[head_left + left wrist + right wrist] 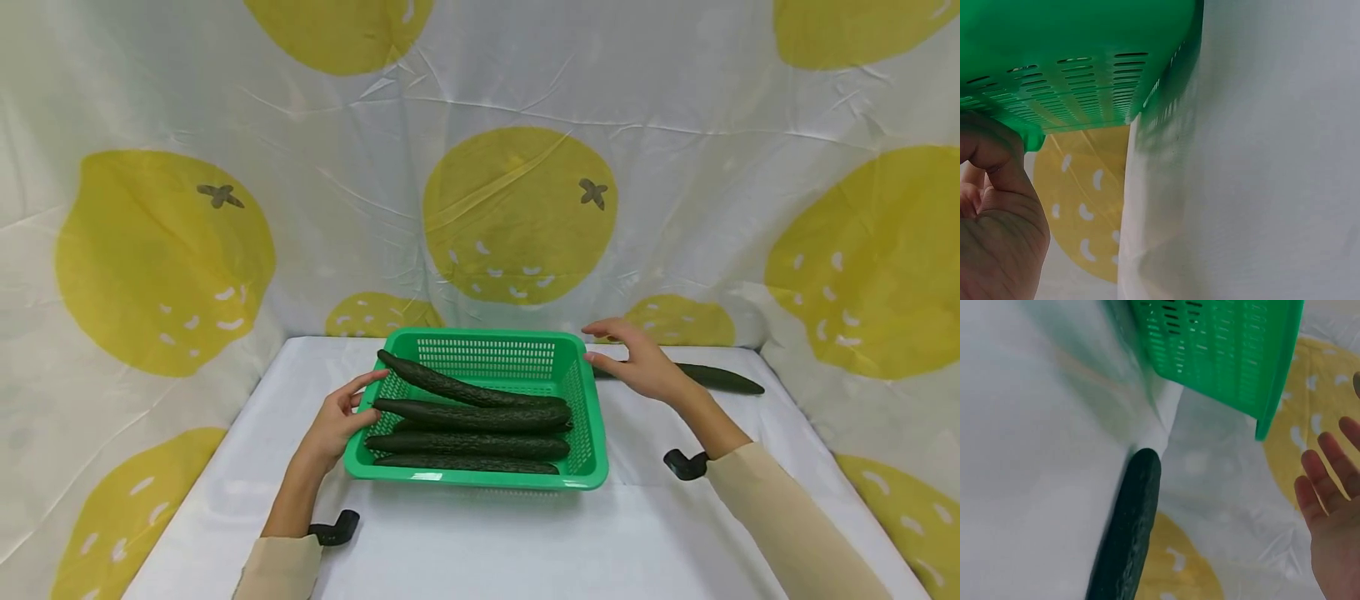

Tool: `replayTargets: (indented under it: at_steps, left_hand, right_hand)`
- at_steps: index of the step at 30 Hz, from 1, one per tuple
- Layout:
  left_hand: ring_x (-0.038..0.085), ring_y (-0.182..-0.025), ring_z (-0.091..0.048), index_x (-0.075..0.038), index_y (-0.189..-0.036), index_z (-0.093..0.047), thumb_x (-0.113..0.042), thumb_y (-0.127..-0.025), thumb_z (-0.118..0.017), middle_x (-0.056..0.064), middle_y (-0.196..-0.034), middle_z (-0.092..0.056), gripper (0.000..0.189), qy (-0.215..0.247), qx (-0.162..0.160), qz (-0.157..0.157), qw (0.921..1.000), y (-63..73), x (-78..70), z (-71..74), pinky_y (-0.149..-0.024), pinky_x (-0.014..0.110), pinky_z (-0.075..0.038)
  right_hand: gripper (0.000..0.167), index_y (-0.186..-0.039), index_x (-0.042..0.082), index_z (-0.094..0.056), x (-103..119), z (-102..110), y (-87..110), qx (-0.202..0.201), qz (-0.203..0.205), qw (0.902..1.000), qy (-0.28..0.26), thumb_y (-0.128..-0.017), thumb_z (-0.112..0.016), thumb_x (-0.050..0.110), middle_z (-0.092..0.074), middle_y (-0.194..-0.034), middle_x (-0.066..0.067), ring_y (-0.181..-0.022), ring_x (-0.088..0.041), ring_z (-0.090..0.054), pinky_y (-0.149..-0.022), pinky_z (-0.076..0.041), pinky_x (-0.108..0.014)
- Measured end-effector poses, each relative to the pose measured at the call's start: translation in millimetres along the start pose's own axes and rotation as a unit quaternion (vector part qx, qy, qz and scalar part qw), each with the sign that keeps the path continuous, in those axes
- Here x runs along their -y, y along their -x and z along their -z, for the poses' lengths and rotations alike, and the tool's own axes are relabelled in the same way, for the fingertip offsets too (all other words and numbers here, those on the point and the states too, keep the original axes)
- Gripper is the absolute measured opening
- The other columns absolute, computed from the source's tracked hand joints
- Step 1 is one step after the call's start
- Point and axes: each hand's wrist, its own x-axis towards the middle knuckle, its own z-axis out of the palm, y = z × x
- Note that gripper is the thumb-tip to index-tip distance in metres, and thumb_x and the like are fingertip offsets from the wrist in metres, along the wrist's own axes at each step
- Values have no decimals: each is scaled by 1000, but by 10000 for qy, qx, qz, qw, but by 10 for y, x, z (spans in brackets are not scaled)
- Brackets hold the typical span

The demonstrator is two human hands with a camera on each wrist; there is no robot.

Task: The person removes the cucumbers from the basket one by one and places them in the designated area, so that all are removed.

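A green plastic basket (480,479) with slotted walls stands on the white cloth, holding several long dark cucumbers (472,417) laid side by side. At its left rim, my left hand (333,425) grips the edge with fingers and thumb; in the left wrist view the curled hand (997,206) sits against the rim. Beside the upper right corner is my right hand (637,362), fingers spread apart and holding nothing. The right wrist view shows that hand (1341,506) away from the basket wall (1216,350). Another cucumber (720,379) lies on the cloth, partly hidden behind the right hand.
White cloth (480,550) covers the table. A pale curtain printed with yellow lemons (517,217) hangs behind and along both sides. Each wrist wears a black camera mount, one on the left (337,529) and one on the right (684,464).
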Motion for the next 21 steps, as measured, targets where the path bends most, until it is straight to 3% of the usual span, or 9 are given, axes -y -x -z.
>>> replayTargets:
  at_steps: [10,17,21]
  left_hand:
    - [16,-91,-71,-12,-155,-45,5,-93,-61,-2,-112,-75,66,26,14,28,10000,-6,-5,3,-71,31,-62]
    - [17,-92,-71,-12,-155,-45,5,-93,-62,-3,-113,-75,66,-3,8,42,10000,4,-21,-8,-72,31,-62]
    - [17,-91,-71,-13,-154,-45,5,-93,-62,-2,-113,-75,66,-13,-20,56,10000,-1,-24,-13,-71,30,-61]
  right_hand:
    - [51,-145,13,-55,315,-219,-193,416,129,9990,-80,-100,-68,34,-56,-145,-8,-131,-33,-54,-111,-44,-56]
    - [55,-145,4,-54,453,-402,-332,703,309,9964,-357,-100,-68,32,-57,-144,-18,-130,-38,-56,-108,-45,-60]
    - [57,-146,4,-53,492,-543,-379,863,272,9946,-502,-100,-67,34,-57,-144,-19,-129,-38,-56,-107,-46,-59]
